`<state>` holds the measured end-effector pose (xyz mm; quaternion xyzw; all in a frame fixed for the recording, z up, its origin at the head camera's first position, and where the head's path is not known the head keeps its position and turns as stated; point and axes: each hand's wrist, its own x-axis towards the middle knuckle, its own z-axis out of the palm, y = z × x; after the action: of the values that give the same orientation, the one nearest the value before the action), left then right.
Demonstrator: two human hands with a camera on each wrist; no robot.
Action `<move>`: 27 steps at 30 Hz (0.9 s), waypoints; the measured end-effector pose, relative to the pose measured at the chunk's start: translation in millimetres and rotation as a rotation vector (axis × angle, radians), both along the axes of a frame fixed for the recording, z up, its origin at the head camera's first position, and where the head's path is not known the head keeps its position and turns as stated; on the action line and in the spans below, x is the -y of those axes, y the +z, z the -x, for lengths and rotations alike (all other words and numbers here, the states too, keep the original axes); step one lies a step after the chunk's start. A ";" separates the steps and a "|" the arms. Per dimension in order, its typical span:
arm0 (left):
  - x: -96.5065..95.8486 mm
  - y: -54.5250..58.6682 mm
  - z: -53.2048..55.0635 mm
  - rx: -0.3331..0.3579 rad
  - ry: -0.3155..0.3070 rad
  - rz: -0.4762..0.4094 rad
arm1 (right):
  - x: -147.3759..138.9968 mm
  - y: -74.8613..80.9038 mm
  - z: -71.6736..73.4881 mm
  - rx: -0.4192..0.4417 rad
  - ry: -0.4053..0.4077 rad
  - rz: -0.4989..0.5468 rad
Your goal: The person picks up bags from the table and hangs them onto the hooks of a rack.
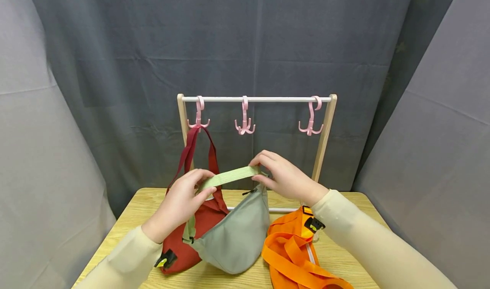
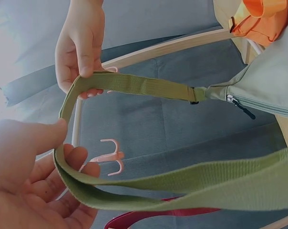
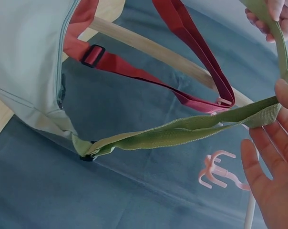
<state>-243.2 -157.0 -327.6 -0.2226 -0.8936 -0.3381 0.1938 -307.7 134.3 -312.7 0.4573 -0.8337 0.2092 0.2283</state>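
Observation:
A grey-green crossbody bag (image 1: 239, 233) hangs by its light green strap (image 1: 231, 176) from both hands, in front of the rack. My left hand (image 1: 185, 199) pinches the strap at its left part between thumb and fingers. Further right, my right hand (image 1: 283, 176) pinches the same strap near the bag's upper right corner. In the left wrist view the strap (image 2: 153, 88) bends over between the two hands. A black zipper pull (image 2: 241, 107) dangles at the bag's end. Behind the bag, a dark red bag (image 1: 180, 246) hangs by its strap from the left pink hook (image 1: 198, 114).
A white rail (image 1: 279, 99) on wooden posts carries the middle pink hook (image 1: 245, 121) and the right pink hook (image 1: 311, 121), both without bags. An orange bag (image 1: 279, 227) with a loose strap lies on the wooden table (image 1: 126, 225) at right. Grey curtains surround it.

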 end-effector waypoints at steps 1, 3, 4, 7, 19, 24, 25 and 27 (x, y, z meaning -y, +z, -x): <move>-0.7 1.9 0.6 0.002 0.002 -0.006 | -0.2 1.1 0.4 0.003 -0.002 0.005; -1.8 5.5 1.9 0.005 0.006 -0.016 | -0.3 3.6 0.9 0.015 -0.011 0.013; -2.3 7.2 2.5 0.005 0.006 -0.022 | -0.2 4.9 1.2 0.022 -0.016 0.017; -3.7 10.9 4.6 0.003 0.003 -0.051 | 0.6 8.3 3.4 0.043 -0.031 0.033; -6.9 14.9 14.5 -0.015 0.004 -0.156 | 7.5 13.5 6.7 0.089 -0.063 0.135; -8.1 15.9 18.4 -0.025 0.003 -0.175 | 9.3 15.8 7.8 0.085 -0.075 0.163; -8.4 16.2 18.9 -0.026 0.004 -0.180 | 9.8 16.5 8.1 0.086 -0.077 0.167; -9.0 16.8 19.8 -0.028 0.006 -0.190 | 10.6 17.6 8.5 0.086 -0.081 0.172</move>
<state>-263.0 -148.0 -310.8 -0.2055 -0.8554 -0.4174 0.2277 -316.1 123.6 -295.1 0.3924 -0.8395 0.2900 0.2388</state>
